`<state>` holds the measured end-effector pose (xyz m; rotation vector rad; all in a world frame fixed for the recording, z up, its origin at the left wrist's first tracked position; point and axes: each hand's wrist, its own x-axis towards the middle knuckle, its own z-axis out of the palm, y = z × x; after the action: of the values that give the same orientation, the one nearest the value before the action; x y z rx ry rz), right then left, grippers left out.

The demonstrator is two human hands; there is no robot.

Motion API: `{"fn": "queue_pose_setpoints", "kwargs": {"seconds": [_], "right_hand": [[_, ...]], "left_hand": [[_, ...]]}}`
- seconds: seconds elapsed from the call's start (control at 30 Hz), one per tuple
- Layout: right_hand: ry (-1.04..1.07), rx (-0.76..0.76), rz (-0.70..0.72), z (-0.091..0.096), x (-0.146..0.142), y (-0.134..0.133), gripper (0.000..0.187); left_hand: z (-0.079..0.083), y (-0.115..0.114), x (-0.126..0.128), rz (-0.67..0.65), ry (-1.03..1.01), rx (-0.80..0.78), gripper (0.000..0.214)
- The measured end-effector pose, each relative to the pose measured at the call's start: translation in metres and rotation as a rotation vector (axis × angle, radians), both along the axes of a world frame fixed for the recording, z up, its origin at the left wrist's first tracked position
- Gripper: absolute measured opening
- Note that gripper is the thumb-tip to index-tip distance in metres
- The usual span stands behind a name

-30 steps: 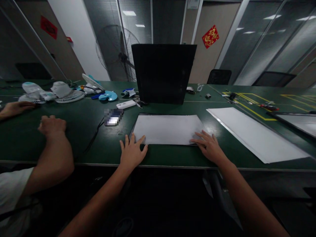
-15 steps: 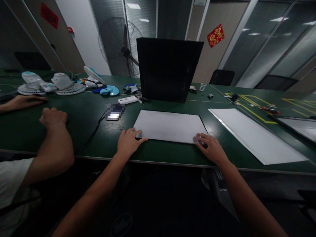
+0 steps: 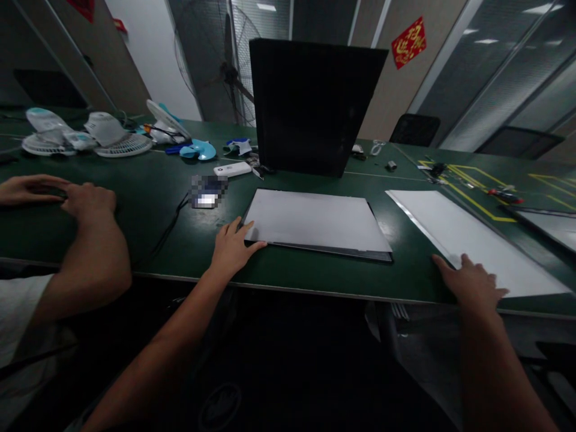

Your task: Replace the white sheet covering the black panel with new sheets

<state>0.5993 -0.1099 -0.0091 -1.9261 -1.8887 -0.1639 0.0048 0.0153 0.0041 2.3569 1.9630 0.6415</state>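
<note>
A flat rectangular panel (image 3: 315, 221) with a white sheet on top and a dark frame lies before me on the green table. Its dark border shows along the front and right edges. My left hand (image 3: 233, 243) rests at the panel's front left corner, thumb and fingers spread. Off to the right, my right hand (image 3: 474, 279) is over the near edge of a second white sheet (image 3: 454, 231), fingers apart. Whether its fingertips touch that sheet I cannot tell.
A large black panel (image 3: 315, 108) stands upright behind the framed panel. A co-worker's hands (image 3: 87, 198) are on the table at left. White fan parts (image 3: 119, 141), a blurred phone (image 3: 207, 192) and a white stick-shaped device (image 3: 233, 170) lie left; a dark-framed panel (image 3: 551, 228) lies far right.
My right hand has left the framed panel's right corner and moved right to the second sheet. My left hand stays at its corner. The co-worker's hands have come together.
</note>
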Motion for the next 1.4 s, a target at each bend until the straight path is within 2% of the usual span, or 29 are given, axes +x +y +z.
{"fn": "queue_pose_setpoints", "kwargs": {"seconds": [0.07,0.1,0.13,0.3,0.43,0.57,0.67,0.83,1.03,1.2,1.27,1.4], "right_hand": [[0.06,0.1,-0.379,-0.008,0.002,0.001,0.062],[0.07,0.11,-0.493,-0.01,-0.001,0.002,0.063],[0.061,0.088,-0.54,-0.012,-0.006,0.004,0.066],[-0.02,-0.022,-0.637,-0.005,-0.03,0.008,0.07],[-0.085,-0.05,-0.69,0.001,-0.037,0.007,0.072],[-0.107,-0.133,-0.745,-0.001,-0.034,0.012,0.092],[-0.089,-0.239,-0.739,-0.001,-0.029,0.015,0.097],[-0.096,-0.267,-0.744,0.004,-0.033,0.017,0.089],[-0.134,-0.209,-0.773,0.009,-0.048,0.025,0.082],[-0.139,-0.089,-0.798,0.015,-0.062,0.025,0.08],[-0.136,-0.01,-0.695,0.018,-0.072,0.026,0.074],[-0.082,0.122,-0.25,0.018,-0.094,0.037,0.057]], "left_hand": [[0.0,-0.002,0.003,-0.002,0.013,-0.035,0.07],[0.001,-0.003,0.004,-0.013,0.021,-0.054,0.066],[0.001,-0.004,0.004,-0.026,0.028,-0.071,0.061],[0.003,-0.004,0.006,-0.054,0.039,-0.084,0.054],[0.003,-0.004,0.006,-0.055,0.031,-0.072,0.051],[0.003,-0.004,0.005,-0.056,0.031,-0.066,0.052],[0.004,-0.005,0.005,-0.064,0.04,-0.066,0.053],[0.009,-0.009,0.009,-0.063,0.081,-0.071,0.049],[0.014,-0.011,0.012,-0.068,0.152,-0.072,0.047],[0.012,-0.009,0.012,-0.047,0.162,-0.069,0.049],[0.01,-0.009,0.012,-0.047,0.152,-0.062,0.049],[0.008,-0.009,0.011,-0.025,0.114,-0.04,0.049]]}}
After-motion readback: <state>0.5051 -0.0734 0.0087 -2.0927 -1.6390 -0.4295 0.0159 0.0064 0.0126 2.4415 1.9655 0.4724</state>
